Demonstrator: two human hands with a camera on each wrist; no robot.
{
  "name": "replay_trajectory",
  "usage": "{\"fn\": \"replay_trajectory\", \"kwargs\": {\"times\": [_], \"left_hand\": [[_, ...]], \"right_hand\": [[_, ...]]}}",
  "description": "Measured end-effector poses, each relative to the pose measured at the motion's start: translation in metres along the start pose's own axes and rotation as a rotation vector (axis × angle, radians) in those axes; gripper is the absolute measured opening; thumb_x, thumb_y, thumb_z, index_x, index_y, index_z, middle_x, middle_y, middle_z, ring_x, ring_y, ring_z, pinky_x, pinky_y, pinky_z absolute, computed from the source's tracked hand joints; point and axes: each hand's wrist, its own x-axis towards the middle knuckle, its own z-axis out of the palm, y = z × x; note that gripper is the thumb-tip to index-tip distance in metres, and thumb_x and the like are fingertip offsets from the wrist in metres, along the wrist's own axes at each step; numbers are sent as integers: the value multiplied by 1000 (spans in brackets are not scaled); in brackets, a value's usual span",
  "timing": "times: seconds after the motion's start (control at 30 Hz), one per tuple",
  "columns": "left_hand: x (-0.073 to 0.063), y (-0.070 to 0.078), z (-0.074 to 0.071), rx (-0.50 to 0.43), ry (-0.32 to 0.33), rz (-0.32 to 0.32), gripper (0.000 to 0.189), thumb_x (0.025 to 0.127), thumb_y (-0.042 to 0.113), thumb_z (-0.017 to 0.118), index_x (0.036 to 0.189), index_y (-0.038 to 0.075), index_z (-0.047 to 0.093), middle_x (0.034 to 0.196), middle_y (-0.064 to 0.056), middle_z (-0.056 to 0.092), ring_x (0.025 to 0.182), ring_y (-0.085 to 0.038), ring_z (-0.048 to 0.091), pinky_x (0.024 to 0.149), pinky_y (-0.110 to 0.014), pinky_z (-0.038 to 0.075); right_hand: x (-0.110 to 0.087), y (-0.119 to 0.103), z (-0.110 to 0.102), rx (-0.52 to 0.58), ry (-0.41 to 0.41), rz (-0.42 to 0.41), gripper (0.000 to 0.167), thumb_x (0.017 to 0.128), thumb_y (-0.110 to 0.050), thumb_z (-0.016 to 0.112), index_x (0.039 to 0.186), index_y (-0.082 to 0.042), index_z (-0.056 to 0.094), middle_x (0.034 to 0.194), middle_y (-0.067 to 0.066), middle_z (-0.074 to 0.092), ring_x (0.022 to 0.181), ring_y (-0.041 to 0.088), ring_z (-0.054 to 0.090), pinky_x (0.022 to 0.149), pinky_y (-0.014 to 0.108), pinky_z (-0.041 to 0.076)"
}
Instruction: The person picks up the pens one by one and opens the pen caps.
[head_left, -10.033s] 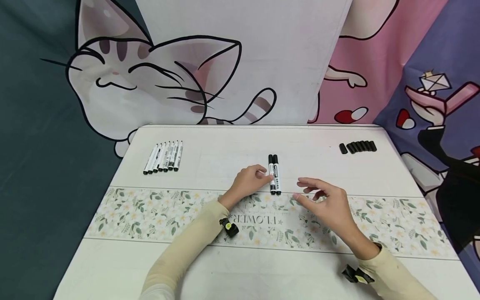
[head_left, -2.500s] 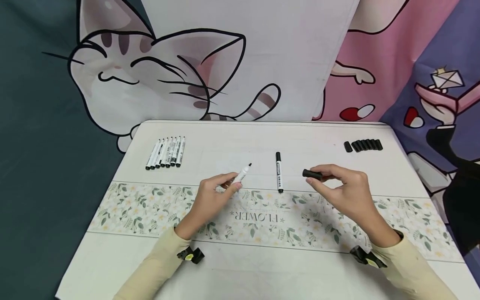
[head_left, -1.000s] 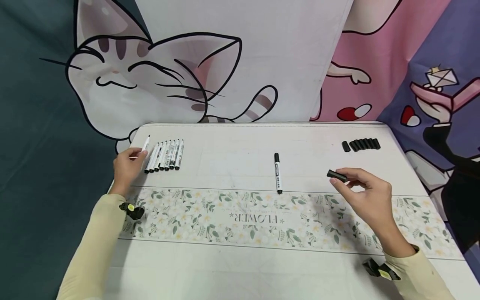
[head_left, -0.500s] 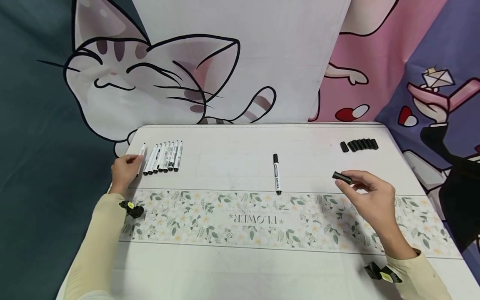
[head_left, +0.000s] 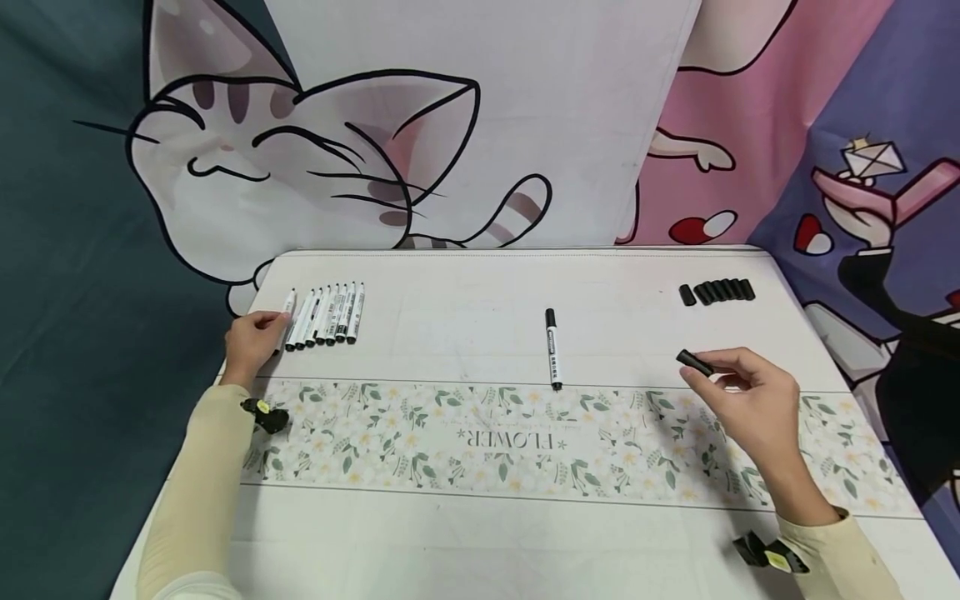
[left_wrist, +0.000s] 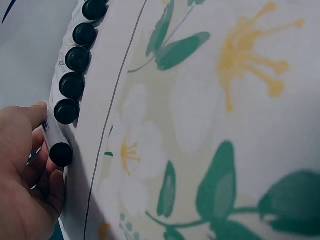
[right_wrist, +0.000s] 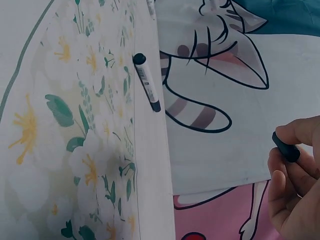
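At the left of the table my left hand point(head_left: 253, 343) pinches an uncapped white marker point(left_wrist: 56, 137) beside the left end of a row of uncapped markers point(head_left: 326, 317). The row's black ends line up in the left wrist view, close to the held marker. My right hand point(head_left: 750, 396) holds a black marker cap point(head_left: 694, 362) between thumb and fingers above the right part of the table. In the right wrist view the same cap point(right_wrist: 286, 146) shows at the fingertips. One capped marker point(head_left: 553, 350) lies upright-wise in the middle of the table.
A row of black caps point(head_left: 722, 291) lies at the back right, its leftmost one slightly apart. A flowered band point(head_left: 510, 442) runs across the white table point(head_left: 465, 542). Behind the far edge hangs a cartoon cat cloth point(head_left: 570, 108).
One of the two middle markers was picked up and uncapped. My left hand carried its body left and lowered it beside the row. My right hand moved rightward with the cap.
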Motion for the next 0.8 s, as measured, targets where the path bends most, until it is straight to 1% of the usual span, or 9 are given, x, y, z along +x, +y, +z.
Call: {"fn": "replay_trajectory", "kwargs": {"times": [0.13, 0.33, 0.6, 0.7, 0.8], "left_hand": [[1, 1, 1, -12, -5, -25, 60, 102, 53, 53, 130, 1, 66, 114, -15, 63, 89, -21, 56, 68, -30, 46], [2, 3, 2, -33, -12, -52, 62, 101, 56, 54, 129, 2, 66, 112, -12, 61, 88, -20, 55, 67, -28, 44], [6, 1, 4, -37, -21, -53, 63, 99, 58, 56, 130, 4, 67, 112, -9, 62, 90, -19, 56, 69, -27, 43], [7, 1, 4, -36, -26, -63, 64, 98, 59, 57, 130, 4, 67, 112, -9, 62, 90, -18, 56, 70, -28, 44], [8, 2, 4, -26, -17, -73, 65, 98, 59, 57, 131, 3, 67, 115, -13, 65, 90, -18, 57, 70, -27, 45]], "right_hand": [[-2, 1, -1, -4, 6, 34, 22, 77, 2, 87, 97, -1, 79, 88, -22, 69, 66, 1, 62, 54, 11, 46], [-3, 2, -1, -11, 14, 52, 20, 78, 1, 87, 96, 0, 78, 87, -23, 69, 65, 1, 62, 55, 11, 47], [-4, 3, -1, -19, 20, 57, 22, 77, 2, 87, 97, 0, 78, 88, -23, 68, 65, -1, 62, 54, 11, 46], [-4, 3, -2, -19, 20, 56, 22, 77, 1, 87, 97, 0, 78, 88, -23, 68, 66, -1, 62, 56, 10, 47], [-3, 3, -2, -20, 21, 63, 23, 77, 1, 87, 98, 0, 78, 87, -24, 68, 65, -1, 62, 56, 10, 47]]}}
